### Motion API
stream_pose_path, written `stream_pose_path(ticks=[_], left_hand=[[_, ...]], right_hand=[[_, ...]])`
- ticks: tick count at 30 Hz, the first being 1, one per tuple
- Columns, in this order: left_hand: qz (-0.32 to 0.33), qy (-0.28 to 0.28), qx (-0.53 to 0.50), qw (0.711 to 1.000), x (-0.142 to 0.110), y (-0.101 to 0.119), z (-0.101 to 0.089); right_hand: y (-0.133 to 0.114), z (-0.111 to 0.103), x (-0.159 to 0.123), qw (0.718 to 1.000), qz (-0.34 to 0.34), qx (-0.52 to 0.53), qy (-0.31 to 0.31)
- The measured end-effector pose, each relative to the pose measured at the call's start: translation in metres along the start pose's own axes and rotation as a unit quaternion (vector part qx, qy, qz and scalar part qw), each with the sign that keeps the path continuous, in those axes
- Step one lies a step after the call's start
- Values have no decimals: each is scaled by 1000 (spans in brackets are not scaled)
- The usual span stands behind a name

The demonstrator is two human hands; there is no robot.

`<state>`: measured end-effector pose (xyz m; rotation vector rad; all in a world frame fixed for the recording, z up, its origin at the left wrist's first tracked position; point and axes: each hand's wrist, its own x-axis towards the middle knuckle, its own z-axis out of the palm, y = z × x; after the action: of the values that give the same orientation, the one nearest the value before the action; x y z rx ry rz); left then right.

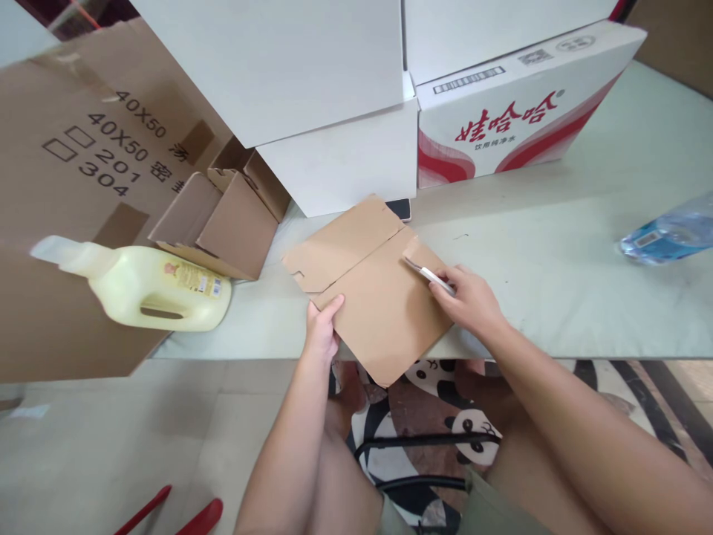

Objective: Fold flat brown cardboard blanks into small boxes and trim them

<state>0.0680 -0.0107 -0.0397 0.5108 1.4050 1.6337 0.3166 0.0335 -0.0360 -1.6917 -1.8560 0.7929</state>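
Note:
A brown cardboard box (384, 305), folded flat with a creased flap on its far side, lies tilted over the front edge of the table. My left hand (324, 327) pinches its left edge, thumb on top and fingers underneath. In my right hand (468, 297) is a slim white utility knife (437, 279), gripped near its rear. The knife's tip meets the cardboard close to the right edge, by a lighter, rough-looking patch. Beyond the flap, a dark phone-like object (399, 209) is partly hidden.
White cartons (345, 163) stand stacked at the back, beside a red-and-white water carton (512, 111). A yellow jug (167, 290), small open cardboard boxes (239, 223) and a large carton (67, 223) occupy the left. A plastic bottle (668, 234) lies far right.

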Motion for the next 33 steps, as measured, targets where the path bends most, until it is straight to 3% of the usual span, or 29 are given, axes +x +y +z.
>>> stream_pose_path(ticks=[8, 17, 23, 33], left_hand=[[6, 0, 11, 1000, 2, 4, -2], [-12, 17, 25, 999, 6, 6, -7], [-19, 12, 19, 1000, 7, 6, -7], [-39, 1, 33, 999, 12, 0, -11]], right_hand=[[3, 2, 2, 999, 4, -40, -26], [6, 6, 2, 993, -46, -77, -81], [4, 6, 1, 992, -64, -80, -72], [0, 3, 3, 987, -8, -130, -89]])
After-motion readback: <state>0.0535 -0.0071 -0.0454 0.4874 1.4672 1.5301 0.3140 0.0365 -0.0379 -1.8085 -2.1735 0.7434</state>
